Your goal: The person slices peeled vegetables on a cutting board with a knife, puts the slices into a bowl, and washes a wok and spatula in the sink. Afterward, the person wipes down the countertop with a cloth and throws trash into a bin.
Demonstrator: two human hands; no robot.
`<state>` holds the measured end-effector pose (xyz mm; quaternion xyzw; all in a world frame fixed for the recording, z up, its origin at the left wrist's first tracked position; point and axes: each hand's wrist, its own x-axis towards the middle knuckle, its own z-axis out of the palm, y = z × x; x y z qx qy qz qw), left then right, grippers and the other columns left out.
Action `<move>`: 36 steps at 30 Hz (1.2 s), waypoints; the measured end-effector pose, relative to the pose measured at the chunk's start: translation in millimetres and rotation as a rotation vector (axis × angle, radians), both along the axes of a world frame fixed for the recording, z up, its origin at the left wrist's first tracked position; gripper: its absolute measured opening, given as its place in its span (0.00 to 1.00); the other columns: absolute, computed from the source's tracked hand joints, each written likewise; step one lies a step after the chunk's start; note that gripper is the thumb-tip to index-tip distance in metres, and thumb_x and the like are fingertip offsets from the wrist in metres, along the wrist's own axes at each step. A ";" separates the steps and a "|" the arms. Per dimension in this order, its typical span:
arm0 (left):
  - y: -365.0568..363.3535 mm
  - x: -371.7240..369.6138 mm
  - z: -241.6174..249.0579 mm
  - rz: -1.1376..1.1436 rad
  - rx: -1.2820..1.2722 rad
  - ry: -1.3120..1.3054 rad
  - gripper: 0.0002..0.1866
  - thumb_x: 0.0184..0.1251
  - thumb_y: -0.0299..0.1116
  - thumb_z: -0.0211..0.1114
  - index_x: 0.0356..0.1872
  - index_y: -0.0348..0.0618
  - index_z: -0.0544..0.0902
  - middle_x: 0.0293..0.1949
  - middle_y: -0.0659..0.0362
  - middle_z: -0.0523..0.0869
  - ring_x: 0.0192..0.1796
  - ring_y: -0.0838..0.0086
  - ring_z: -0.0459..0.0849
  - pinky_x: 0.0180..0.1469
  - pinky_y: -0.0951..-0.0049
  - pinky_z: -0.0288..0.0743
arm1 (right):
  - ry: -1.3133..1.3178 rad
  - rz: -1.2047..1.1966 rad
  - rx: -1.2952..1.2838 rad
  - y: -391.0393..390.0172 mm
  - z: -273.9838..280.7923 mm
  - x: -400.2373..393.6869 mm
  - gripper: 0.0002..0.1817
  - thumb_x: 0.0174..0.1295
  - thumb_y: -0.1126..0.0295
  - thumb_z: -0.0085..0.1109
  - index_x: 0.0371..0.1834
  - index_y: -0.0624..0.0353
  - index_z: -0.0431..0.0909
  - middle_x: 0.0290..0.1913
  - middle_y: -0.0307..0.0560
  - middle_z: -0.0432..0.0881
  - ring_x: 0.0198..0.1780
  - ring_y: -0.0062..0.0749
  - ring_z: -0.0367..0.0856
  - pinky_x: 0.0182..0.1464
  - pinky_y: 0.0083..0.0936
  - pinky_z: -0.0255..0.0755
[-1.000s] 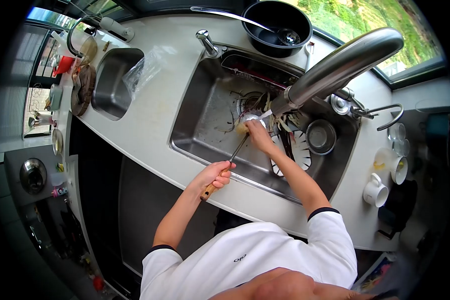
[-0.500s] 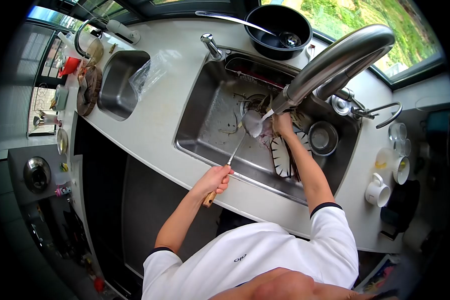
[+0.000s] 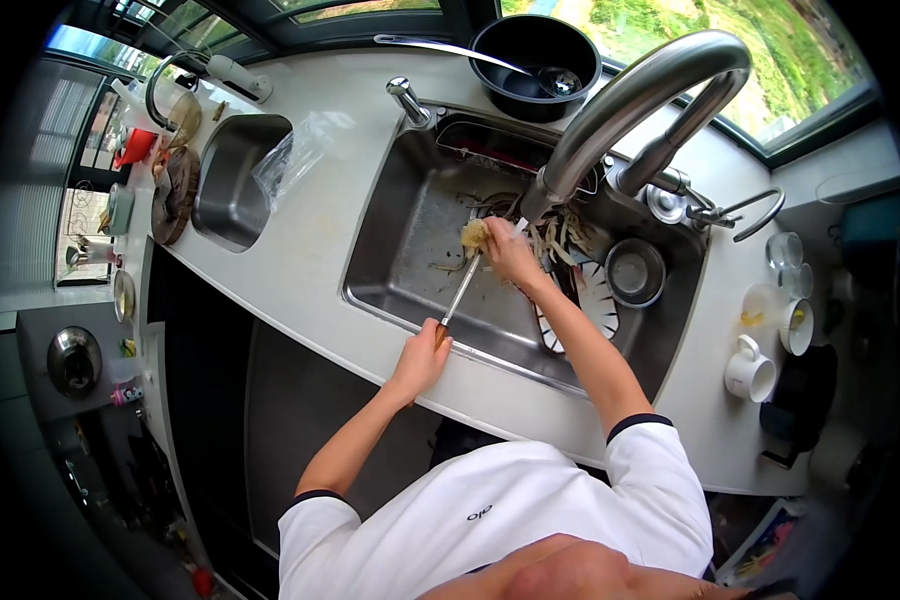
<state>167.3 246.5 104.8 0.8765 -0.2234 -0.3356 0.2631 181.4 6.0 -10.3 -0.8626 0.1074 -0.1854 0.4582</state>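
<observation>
Wrapped around the wooden handle of a ladle is my left hand, at the front rim of the sink. The ladle's metal shaft slants up over the basin. My right hand presses a yellowish, rough-looking scrubber against the ladle's head, which is mostly hidden behind it. Just above this hand is the tap spout, with water coming out. Pale peelings lie in the basin beyond the hand, close to a metal bowl.
A black pot with another ladle across it stands behind the sink. Left of the basin, a clear plastic bag lies by a smaller sink. A white mug and glasses stand on the right counter.
My right hand has come up from the peelings to the ladle's head, now with the scrubber in it. The ladle's head, visible under the water before, is now covered.
</observation>
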 end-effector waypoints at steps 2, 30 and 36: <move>1.0 2.1 -13.7 0.000 -0.018 -0.020 0.13 0.68 0.34 0.61 0.44 0.36 0.70 0.28 0.40 0.82 0.34 0.41 0.82 0.35 0.52 0.74 | 0.092 -0.037 0.158 -6.9 -12.4 8.3 0.13 0.60 0.76 0.53 0.49 0.60 0.73 0.41 0.59 0.79 0.45 0.60 0.77 0.45 0.47 0.71; 26.2 -15.9 -15.9 -0.183 0.014 -0.209 0.13 0.69 0.35 0.59 0.46 0.40 0.69 0.28 0.40 0.83 0.33 0.41 0.83 0.34 0.45 0.75 | 0.092 0.235 -0.129 -39.2 -0.9 8.6 0.15 0.56 0.77 0.53 0.48 0.54 0.75 0.42 0.54 0.78 0.48 0.55 0.77 0.48 0.42 0.72; 24.8 -6.8 0.9 -0.044 0.021 -0.234 0.13 0.69 0.33 0.60 0.46 0.38 0.69 0.29 0.40 0.83 0.35 0.40 0.83 0.34 0.47 0.74 | 0.362 -0.143 -0.191 -62.5 -46.6 -49.6 0.12 0.62 0.74 0.49 0.48 0.55 0.75 0.43 0.58 0.79 0.48 0.58 0.77 0.48 0.49 0.69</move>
